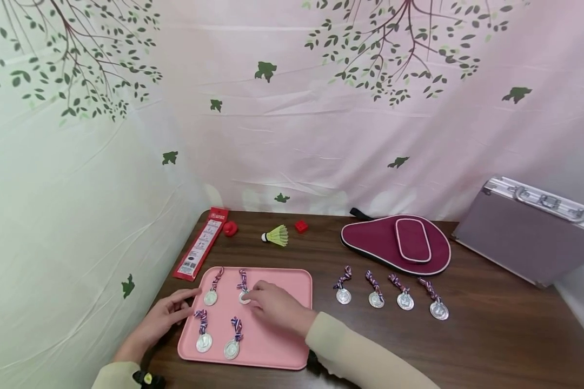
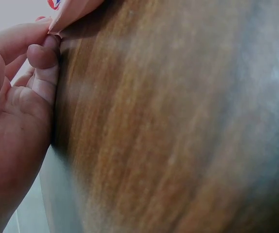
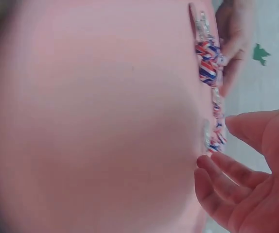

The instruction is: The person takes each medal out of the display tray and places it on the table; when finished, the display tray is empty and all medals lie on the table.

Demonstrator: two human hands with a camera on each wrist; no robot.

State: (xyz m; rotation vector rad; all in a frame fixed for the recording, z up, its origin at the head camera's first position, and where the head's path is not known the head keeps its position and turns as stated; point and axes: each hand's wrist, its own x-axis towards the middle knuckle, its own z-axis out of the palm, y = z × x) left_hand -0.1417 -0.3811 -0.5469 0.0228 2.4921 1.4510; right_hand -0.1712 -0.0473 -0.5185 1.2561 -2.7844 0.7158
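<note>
On the pink tray (image 1: 277, 351) lie several silver medals with red, white and blue ribbons. My right hand (image 1: 277, 305) is over the back middle medal (image 1: 244, 297), covering part of its disc. In the right wrist view the thumb and fingers (image 3: 212, 187) are spread apart around that medal's edge (image 3: 206, 136). At the tray's left side, my left hand (image 1: 163, 319) holds the rim, thumb and fingertips meeting at the lip in the left wrist view. Beside it are the back left medal (image 1: 211, 297) and the front left medal (image 1: 204, 342); another medal (image 1: 231, 349) lies to their right.
Right of the tray, several more medals (image 1: 376, 300) lie in a row. Behind them are a maroon paddle case (image 1: 370, 236) and a silver-edged case (image 1: 525, 237). A red packet (image 1: 201, 246), red rubber duck (image 1: 230, 228), yellow shuttlecock (image 1: 277, 235) and red block (image 1: 301, 226) line the back.
</note>
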